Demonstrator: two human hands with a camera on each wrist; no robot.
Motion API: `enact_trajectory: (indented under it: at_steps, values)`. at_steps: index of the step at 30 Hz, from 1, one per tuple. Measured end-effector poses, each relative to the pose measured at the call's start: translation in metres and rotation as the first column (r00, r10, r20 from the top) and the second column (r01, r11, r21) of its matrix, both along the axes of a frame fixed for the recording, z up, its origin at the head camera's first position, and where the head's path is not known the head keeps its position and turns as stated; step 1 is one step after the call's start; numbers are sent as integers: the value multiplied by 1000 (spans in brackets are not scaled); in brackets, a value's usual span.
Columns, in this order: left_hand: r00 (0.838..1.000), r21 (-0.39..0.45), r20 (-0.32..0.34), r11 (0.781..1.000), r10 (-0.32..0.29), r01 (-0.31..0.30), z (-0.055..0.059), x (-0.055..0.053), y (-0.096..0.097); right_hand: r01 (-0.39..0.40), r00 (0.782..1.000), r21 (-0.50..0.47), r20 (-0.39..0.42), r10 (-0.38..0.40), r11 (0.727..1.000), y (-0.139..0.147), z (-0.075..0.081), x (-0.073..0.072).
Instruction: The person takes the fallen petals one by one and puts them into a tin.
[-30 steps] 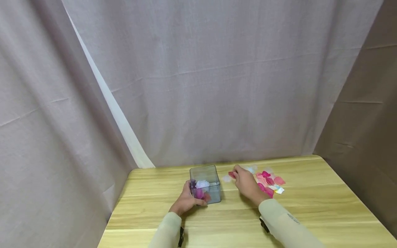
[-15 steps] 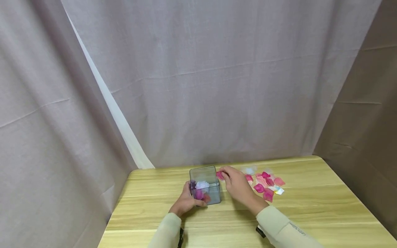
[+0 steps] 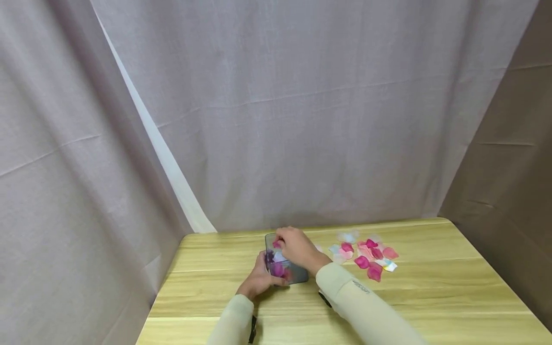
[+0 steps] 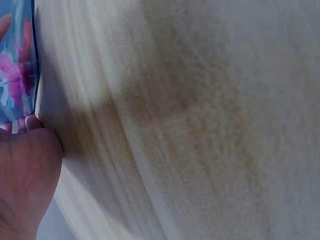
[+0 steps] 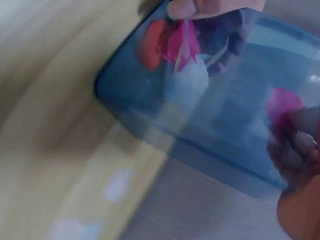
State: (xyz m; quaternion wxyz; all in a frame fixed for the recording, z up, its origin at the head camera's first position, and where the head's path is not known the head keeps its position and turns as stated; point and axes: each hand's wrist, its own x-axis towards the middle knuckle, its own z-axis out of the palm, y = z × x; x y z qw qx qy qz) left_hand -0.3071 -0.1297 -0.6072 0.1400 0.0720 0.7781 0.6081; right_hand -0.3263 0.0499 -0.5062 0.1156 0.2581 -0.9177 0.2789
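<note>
- The left hand point(image 3: 260, 277) is clasped around the left side of a see-through grey box point(image 3: 299, 274), with the thumb along the low front edge.
- The box stands on a wood-look bench point(image 3: 431, 292), near the far edge.
- The right hand point(image 3: 298, 247) is over the mouth of the box, thumb and fingers pinched together on a pink petal point(image 3: 276, 244).
- In the right wrist view that petal shows through the clear wall, near the fingertips; the picture is blurred, so how deep it sits cannot be told.
- More petals point(image 3: 279, 270) lie inside the box, gathered toward the left hand: dark purple, white, bright pink and red.
- To the right of the box, well apart from it, loose petals point(image 3: 374, 272) are scattered on the bench, some overlapping, in deep pink, coral, white and pale blue.
- A pale petal point(image 3: 319, 248) is partly hidden behind the right hand.
- Both arms wear light sleeves point(image 3: 366, 306), with a dark strap point(image 3: 252, 329) showing by the left cuff.
- Behind the bench hangs a greyish curtain point(image 3: 302, 120), with a white strip point(image 3: 171, 175) slanting down on the left.
</note>
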Motion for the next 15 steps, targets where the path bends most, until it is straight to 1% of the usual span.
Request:
enact_trajectory:
  at_steps: [4, 9, 15]
  values:
    - [1000, 25, 0, 1000, -5, 5, 4, 1, 1, -20, 993, 8, 117, 19, 1000, -3, -2, -5]
    - [1000, 28, -12, 1000, -1, 2, 5, 2, 0, -13, 988, 62, 153, 3, 998, -7, -2, -7]
    - [1000, 40, -7, 999, -5, 5, 1, 1, 1, 17, 980, 114, 197, -39, 993, -9, -3, -7]
